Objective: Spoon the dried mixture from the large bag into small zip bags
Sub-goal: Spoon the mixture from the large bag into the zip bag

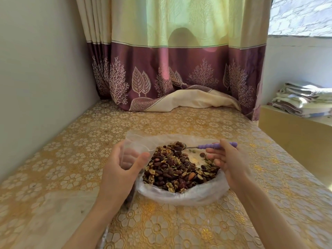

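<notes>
Left hand [124,164] grips the limp, slippery small zip bag [130,153] beside the large bag [179,193]; right hand [226,159] pinches the loaded spoon [206,146].

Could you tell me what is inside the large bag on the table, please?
The large bag holds the dried mixture of nuts, raisins and seeds, with the spoon heaped above it. Deeper layers are covered.

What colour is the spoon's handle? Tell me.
Purple, a ribbed handle on the spoon, held by the right hand; it shows best in the head view.
</notes>
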Tool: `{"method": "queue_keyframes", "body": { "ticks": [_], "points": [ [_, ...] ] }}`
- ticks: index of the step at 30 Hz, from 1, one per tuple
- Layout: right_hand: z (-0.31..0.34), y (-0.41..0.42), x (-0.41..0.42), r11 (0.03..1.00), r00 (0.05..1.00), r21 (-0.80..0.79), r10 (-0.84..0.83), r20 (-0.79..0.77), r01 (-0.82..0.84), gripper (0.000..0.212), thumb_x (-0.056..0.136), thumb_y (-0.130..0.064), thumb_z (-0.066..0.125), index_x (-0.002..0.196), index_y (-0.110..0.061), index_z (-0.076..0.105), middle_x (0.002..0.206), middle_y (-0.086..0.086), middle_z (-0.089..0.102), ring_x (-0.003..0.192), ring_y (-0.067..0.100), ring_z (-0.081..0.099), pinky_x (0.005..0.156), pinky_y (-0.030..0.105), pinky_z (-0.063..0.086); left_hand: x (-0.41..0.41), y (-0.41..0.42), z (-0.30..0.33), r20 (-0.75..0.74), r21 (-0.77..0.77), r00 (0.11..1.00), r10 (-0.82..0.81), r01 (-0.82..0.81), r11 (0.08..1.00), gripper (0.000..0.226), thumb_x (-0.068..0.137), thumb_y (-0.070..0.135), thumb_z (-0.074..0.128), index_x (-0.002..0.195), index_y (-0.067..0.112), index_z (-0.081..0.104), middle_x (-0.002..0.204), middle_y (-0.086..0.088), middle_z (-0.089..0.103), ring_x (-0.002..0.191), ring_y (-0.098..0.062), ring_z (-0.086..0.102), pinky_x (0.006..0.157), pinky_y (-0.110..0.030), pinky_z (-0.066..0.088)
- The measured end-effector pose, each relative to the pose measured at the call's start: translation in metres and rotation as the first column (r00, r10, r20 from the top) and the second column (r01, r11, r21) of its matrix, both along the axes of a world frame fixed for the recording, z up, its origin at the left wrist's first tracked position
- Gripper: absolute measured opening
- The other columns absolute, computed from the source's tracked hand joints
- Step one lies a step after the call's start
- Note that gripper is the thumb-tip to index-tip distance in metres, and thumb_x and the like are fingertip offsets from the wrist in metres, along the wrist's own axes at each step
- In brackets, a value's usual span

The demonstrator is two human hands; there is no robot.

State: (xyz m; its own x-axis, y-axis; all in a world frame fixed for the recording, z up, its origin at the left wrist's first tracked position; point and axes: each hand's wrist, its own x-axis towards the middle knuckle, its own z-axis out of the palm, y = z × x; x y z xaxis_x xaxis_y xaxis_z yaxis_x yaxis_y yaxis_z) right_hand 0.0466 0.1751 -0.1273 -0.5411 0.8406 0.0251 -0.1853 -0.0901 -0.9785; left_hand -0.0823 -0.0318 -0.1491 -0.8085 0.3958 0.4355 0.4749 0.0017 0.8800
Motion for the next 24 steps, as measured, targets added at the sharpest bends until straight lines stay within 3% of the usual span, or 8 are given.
{"method": "queue_keyframes", "body": {
  "ticks": [4,9,15,21,24],
  "points": [
    [0.001,0.001,0.004,0.997,0.996,-0.059,-0.046,-0.082,0.041,0.037,0.099,-0.016,0.047,0.070,0.001,0.064,0.058,0.006,0.070,0.042,0.007,0.058,0.036,0.013,0.039,0.001,0.001,0.000,-0.026,-0.015,1.000,0.001,-0.001,1.000,0.076,0.066,0.068,0.063,0.122,0.018,0.051,0.088,0.013,0.066,0.076,-0.006,0.065,0.062,-0.024,0.052],
    [0.010,-0.007,0.006,1.000,0.986,-0.014,-0.020,-0.163,0.018,0.050,0.100,-0.015,0.045,0.055,-0.006,0.066,0.063,0.011,0.071,0.041,0.008,0.055,0.035,0.014,0.035,0.002,0.001,0.001,-0.040,-0.031,0.999,0.005,-0.006,1.000,0.079,0.061,0.076,0.059,0.122,0.026,0.050,0.091,0.017,0.065,0.077,-0.004,0.064,0.062,-0.019,0.053],
    [0.030,-0.024,0.010,0.997,0.964,0.066,0.046,-0.262,-0.030,0.039,0.100,-0.023,0.045,0.074,0.002,0.062,0.078,0.020,0.073,0.045,0.010,0.054,0.035,0.015,0.035,0.004,0.003,-0.002,-0.077,-0.064,0.997,0.001,-0.006,0.998,0.070,0.067,0.062,0.063,0.121,0.020,0.052,0.086,0.019,0.065,0.075,-0.002,0.064,0.063,-0.008,0.048],
    [0.040,-0.054,0.009,0.971,0.933,0.183,0.202,-0.298,-0.151,0.044,0.098,-0.025,0.047,0.063,-0.010,0.069,0.071,0.012,0.073,0.045,0.011,0.057,0.034,0.015,0.036,0.003,0.004,-0.002,-0.052,-0.039,0.999,-0.017,0.015,0.999,0.071,0.065,0.062,0.064,0.119,0.017,0.053,0.085,0.013,0.066,0.076,-0.006,0.064,0.067,-0.015,0.052],
    [0.039,-0.065,0.007,0.934,0.911,0.282,0.301,-0.282,-0.222,0.038,0.091,-0.031,0.049,0.067,-0.012,0.072,0.072,0.010,0.074,0.046,0.012,0.060,0.034,0.015,0.037,0.003,0.004,-0.001,-0.029,-0.032,0.999,-0.018,0.017,0.999,0.072,0.062,0.063,0.064,0.121,0.025,0.050,0.086,0.017,0.065,0.076,-0.002,0.064,0.066,-0.015,0.053]
  ]
}}
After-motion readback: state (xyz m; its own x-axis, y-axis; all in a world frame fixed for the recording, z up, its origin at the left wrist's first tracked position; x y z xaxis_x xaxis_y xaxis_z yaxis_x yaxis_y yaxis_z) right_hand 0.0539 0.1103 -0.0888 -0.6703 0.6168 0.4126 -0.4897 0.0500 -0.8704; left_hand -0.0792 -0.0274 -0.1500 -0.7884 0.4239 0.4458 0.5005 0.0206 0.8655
